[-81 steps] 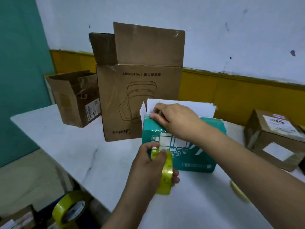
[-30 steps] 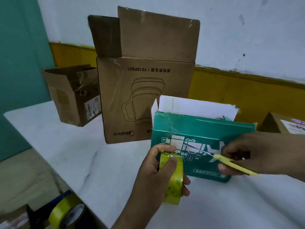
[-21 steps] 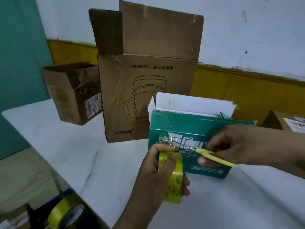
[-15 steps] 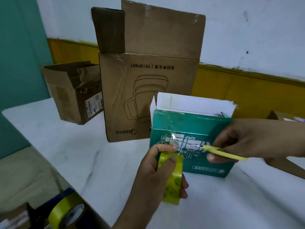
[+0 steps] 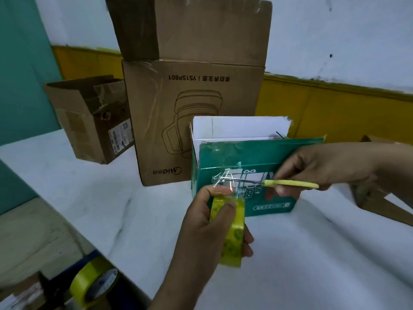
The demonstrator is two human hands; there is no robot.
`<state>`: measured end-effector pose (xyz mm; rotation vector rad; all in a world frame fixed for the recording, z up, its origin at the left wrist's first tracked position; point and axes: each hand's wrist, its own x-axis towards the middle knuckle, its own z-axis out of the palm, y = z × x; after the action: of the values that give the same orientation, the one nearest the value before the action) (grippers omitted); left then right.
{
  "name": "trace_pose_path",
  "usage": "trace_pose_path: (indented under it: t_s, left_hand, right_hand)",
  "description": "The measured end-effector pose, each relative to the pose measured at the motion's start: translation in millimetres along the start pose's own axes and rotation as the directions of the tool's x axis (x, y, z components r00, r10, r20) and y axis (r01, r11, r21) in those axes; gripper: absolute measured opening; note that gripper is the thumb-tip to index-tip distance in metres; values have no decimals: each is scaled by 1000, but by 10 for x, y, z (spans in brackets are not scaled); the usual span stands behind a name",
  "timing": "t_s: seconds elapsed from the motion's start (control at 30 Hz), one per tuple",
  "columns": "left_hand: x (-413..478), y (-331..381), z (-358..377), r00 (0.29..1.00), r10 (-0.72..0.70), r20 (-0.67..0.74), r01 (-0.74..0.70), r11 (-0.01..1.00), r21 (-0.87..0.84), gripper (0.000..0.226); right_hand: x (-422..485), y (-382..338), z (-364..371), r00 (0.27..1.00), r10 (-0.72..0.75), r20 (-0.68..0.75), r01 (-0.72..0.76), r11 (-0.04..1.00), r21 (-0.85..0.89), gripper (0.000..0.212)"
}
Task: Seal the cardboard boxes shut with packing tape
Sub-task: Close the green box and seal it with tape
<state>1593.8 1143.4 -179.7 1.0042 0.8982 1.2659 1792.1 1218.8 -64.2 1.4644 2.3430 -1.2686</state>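
Holding a yellow tape roll [image 5: 232, 233] up on its edge, the left hand [image 5: 207, 222] is just in front of the green box [image 5: 257, 157]. Its fingers [image 5: 214, 190] are curled round the roll, and the thumb is pressed on the outside of it. A strip of clear tape [image 5: 225, 180] goes up from the roll to the front of the green box. The strip looks crinkled.

The right hand [image 5: 324, 166] comes in from the right, across the front of the green box. Its fingers [image 5: 283, 190] pinch the yellow handle of the scissors [image 5: 290, 184]. The thin metal blades point left and reach the clear strip just above the roll. I cannot tell if the blades are apart or together.

The green box stands on the white bench [image 5: 312, 253]. Its top is open, and a white flap stands up at its back.

Right behind the green box is a big brown box [image 5: 194, 121] with its top flaps up. It has a drawing on it, and its letters are upside down. Farther back and to the left of the green box is a small brown box [image 5: 89, 117], open too. To the right of the green box is another brown box [image 5: 375, 198], partly hidden by the right arm. Down past the bench edge, left of the green box and nearer to the camera, sits a second yellow tape roll [image 5: 93, 285].
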Motion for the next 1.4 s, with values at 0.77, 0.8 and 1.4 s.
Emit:
trace_pose_path:
  t_s: [0.77,0.8,1.4]
  left_hand:
    - [-307,60,183,987,-114,116,91,978,187,13]
    - [-316,52,206,983,-116,144,85,974,208,14]
    - [-530,204,211,971,-191,143,124,916,381,18]
  right_hand:
    - [-259,407,341,976,-50,-211,6,979,-203,20]
    - [-333,492,413,974,-49,-221,8,983,-182,19]
    - [-660,767,1035,832,-115,-542,-379,596,-708,32]
